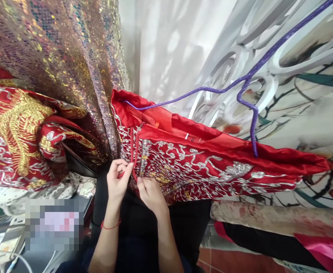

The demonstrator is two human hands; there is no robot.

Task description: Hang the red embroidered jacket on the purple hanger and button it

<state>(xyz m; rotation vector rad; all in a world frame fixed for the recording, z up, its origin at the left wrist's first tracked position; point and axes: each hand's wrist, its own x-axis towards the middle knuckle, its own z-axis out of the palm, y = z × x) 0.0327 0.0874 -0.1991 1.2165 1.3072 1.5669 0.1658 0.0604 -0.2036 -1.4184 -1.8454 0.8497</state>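
A red satin-edged skirt (180,163) with silver and gold embroidery hangs before me on a purple hanger (197,91). Two thin red cords (132,144) run down from its waistband near the left end. My left hand (117,182) pinches a cord between thumb and bent fingers. Just right of it and lower, my right hand (152,194) is closed on a cord too, its fingertips against the skirt front. The cord ends are hidden by my fingers. A pale label (189,137) shows inside the waistband.
Sequined fabric (78,57) hangs at the upper left. Below it lies a red garment with gold embroidery (21,132). White scrollwork (242,57) stands behind the hanger. A blurred-out patch (52,223) and white cables (15,256) are at lower left; pink cloth (322,248) lies at lower right.
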